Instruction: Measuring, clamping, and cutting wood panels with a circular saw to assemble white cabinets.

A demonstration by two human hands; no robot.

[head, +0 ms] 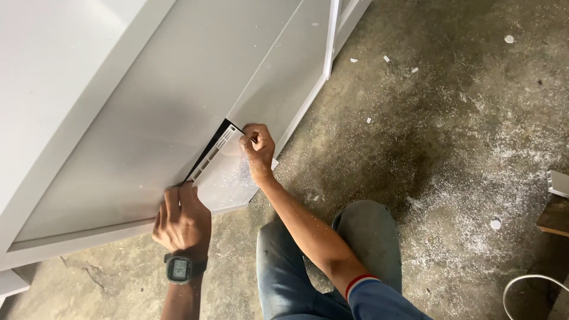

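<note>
A: Nearest the lens: knees in blue jeans (308, 261), crouched on the concrete floor (450, 148). Landmark for everything else is the short hollow-core panel strip (225, 175), pale grey, lying tilted at the lower edge of the big white framed panel (148, 112).

B: Going left to right from that strip?

A: Left hand (181, 219), with a black digital wristwatch (179, 268), sits at the strip's lower left corner. Fingers are flat and together, pressed against the frame edge and the strip's end. Not pinching, as far as I can tell.

B: And the right?

A: Right hand (258, 148) is at the strip's upper right corner, fingers curled tight, pinching that corner where it meets the neighbouring grey panel (278, 77). A dark gap shows along the strip's upper left side, so it isn't seated.

B: Step in hand, then?

A: My read: fitting the strip into the frame, midway. The next move likely calls for sliding its ribbed edge square into that gap, left hand steadying, right pushing evenly so the thin corner doesn't buckle.

B: Further right of the strip?

A: White chips and dust (474, 195) on the floor, a white cable (533, 284) well apart.
</note>
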